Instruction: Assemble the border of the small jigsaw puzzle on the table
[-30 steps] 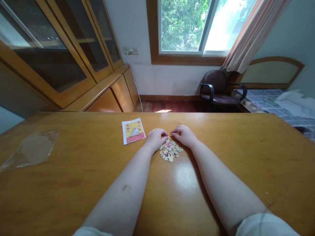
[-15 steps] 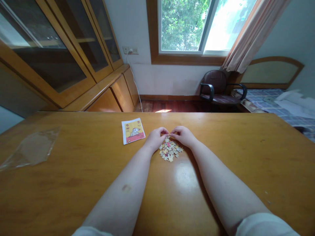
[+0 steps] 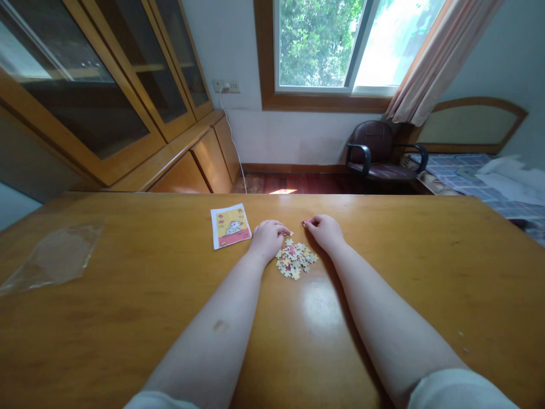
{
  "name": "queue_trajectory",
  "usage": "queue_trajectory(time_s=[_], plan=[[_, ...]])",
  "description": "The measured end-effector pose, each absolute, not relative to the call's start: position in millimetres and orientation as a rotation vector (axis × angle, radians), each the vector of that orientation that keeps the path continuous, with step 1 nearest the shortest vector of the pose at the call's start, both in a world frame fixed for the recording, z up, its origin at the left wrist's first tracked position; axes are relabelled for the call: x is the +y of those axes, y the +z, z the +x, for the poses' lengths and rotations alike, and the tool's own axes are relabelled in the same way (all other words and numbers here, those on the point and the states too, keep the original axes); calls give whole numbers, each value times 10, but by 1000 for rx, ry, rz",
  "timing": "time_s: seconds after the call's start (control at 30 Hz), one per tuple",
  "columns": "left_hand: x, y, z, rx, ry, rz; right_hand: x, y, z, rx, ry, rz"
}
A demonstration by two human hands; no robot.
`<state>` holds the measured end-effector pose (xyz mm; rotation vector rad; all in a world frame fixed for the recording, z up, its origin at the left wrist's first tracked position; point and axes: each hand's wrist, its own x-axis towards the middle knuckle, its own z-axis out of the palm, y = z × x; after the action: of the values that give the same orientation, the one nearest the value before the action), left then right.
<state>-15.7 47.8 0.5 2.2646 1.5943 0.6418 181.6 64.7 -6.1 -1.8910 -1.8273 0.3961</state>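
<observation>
A loose pile of small jigsaw puzzle pieces, pale with some pink and yellow, lies on the wooden table between my forearms. My left hand rests at the pile's upper left, its fingers closed at a pale puzzle piece. To the right of the pile's far end, my right hand pinches a reddish-pink puzzle piece between thumb and fingers. Left of my left hand lies a square picture card with a white animal on yellow and red.
A clear plastic bag lies flat at the left of the table. Beyond the far edge stand a glass-fronted cabinet, an armchair and a bed under a window.
My hands were together at the far end of the pile and are now apart. The right moved slightly away to the right with a reddish-pink piece; the left stayed nearly in place.
</observation>
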Motion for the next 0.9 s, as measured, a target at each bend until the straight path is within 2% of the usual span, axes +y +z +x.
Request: queue_trajectory(time_s=[0.17, 0.27, 0.47, 0.9], plan=[[467, 27, -159, 1706, 648, 2233, 637, -53, 1820, -1805, 326, -1887], [457, 30, -166, 1718, 632, 2237, 626, -51, 1803, -1893, 328, -1661], [463, 9, -172, 1692, 614, 2261, 605, -74, 1747, -2198, 542, -1315], [453, 25, -144, 1702, 490, 2365, 595, -114, 1696, -2322, 494, -1208]])
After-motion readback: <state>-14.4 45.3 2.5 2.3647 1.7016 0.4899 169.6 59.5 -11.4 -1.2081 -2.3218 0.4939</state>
